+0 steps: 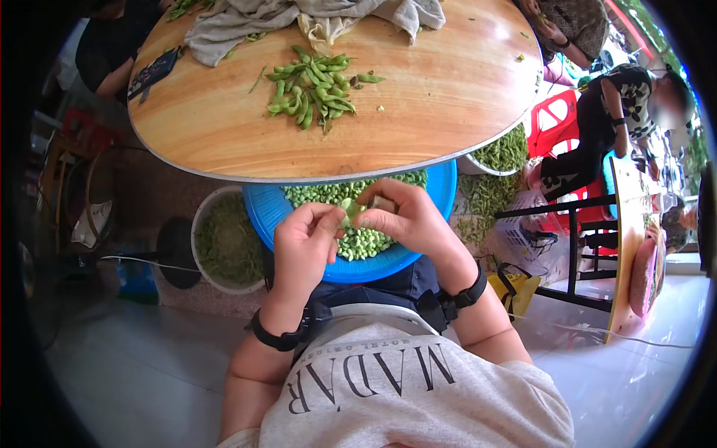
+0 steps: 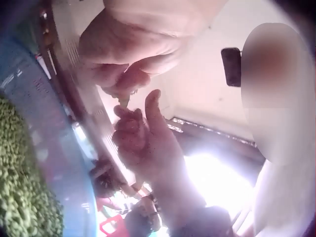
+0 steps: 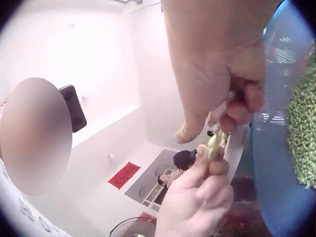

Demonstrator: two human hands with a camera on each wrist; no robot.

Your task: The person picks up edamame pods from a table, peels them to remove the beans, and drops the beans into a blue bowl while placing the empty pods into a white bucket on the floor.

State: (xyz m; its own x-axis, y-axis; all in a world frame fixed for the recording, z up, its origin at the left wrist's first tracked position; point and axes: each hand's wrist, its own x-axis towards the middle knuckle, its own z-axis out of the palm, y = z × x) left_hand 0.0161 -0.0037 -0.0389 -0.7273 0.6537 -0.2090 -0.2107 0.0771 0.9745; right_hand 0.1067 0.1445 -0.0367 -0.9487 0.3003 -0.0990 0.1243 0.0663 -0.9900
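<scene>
My left hand (image 1: 302, 237) pinches a green pod (image 1: 348, 212) between thumb and fingertips, above a blue basket (image 1: 258, 216) of shelled green beans (image 1: 366, 243). Facing it, my right hand (image 1: 407, 218) has curled fingers close against the pod. From the left wrist, the right hand (image 2: 153, 143) shows its thumb raised apart from the curled fingers. In the right wrist view the pod (image 3: 214, 147) stands up from the left hand (image 3: 197, 197), just below the right hand (image 3: 222, 64); whether the right fingers grip its end is hidden.
A pile of whole pods (image 1: 314, 88) lies on the round wooden table (image 1: 426, 104), with a grey cloth (image 1: 246, 30) behind. A bucket of green scraps (image 1: 228, 243) stands left of the basket, another bucket (image 1: 500, 153) to its right. Other people sit around.
</scene>
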